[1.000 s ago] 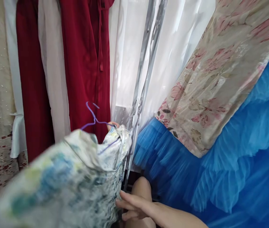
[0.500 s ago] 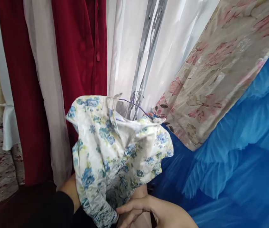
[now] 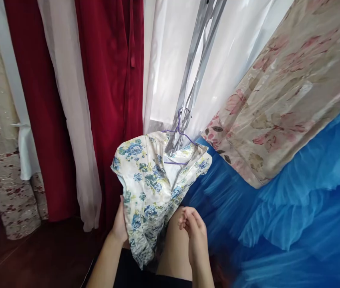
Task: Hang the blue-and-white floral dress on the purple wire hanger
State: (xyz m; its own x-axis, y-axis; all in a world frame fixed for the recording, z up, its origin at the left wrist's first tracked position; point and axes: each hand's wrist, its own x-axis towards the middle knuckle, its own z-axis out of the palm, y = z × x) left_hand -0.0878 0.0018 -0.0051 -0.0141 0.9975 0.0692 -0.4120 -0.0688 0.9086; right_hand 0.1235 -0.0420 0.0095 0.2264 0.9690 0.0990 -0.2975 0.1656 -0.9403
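A white sleeveless floral blouse (image 3: 148, 180) with blue flowers, open at the neckline, hangs on a purple wire hanger (image 3: 178, 129) over my lap. My left hand (image 3: 120, 226) grips the left side edge of the blouse, its fingers partly hidden behind the cloth. To the right of the blouse, my right hand (image 3: 192, 224) is raised over my bare leg with its fingers curled together. No object shows in those fingers, and they are apart from the cloth. The lower end of the blouse is bunched up between my arms.
Dark red garments (image 3: 109, 80) hang to the left, beside a pale sheer one (image 3: 67, 100). Ahead are white drapes (image 3: 166, 60) and a grey metal stand (image 3: 192, 60). Right of these hang a beige floral garment (image 3: 262, 108) and ruffled blue tulle (image 3: 292, 200).
My right hand has moved up from the bottom edge and curled its fingers. My left hand now shows at the blouse's side. The blouse's neckline has opened and the hanger shows more.
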